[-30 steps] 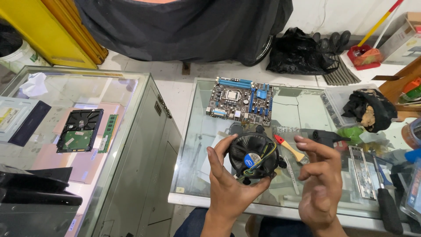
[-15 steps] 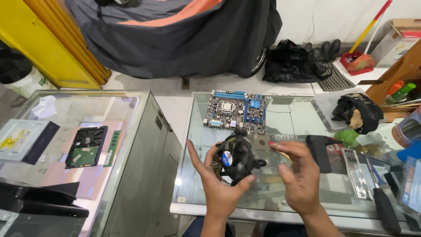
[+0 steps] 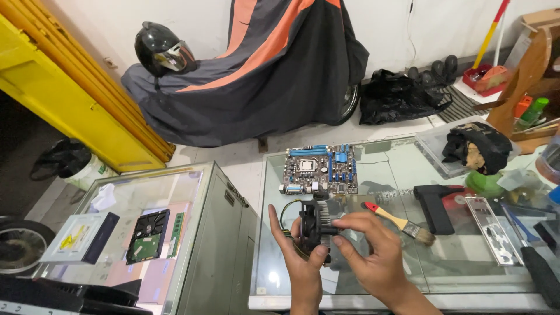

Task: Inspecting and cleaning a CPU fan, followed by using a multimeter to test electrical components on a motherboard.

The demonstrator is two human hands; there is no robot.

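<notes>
A black processor cooler fan [image 3: 315, 228] with a finned metal heatsink is held on edge above the glass table [image 3: 461, 268]. My left hand [image 3: 298, 256] grips it from below and behind, thumb across its rim. My right hand [image 3: 373, 256] holds its right side with fingertips on the heatsink fins. A loop of the fan's cable hangs to the left. Just beyond lies a motherboard [image 3: 319, 169] with blue slots, flat on the glass.
A wooden-handled brush [image 3: 399, 223], a black tool [image 3: 434, 205], a metal back plate [image 3: 491, 229] and a screwdriver [image 3: 539, 269] lie to the right. A glass cabinet [image 3: 192, 175] at left holds a hard drive [image 3: 148, 235] and optical drive [image 3: 79, 236]. A covered motorbike [image 3: 256, 76] stands behind.
The cooler fan has been turned from facing up to standing on edge. My right hand has closed onto its side. The view has tilted up, showing more of the room.
</notes>
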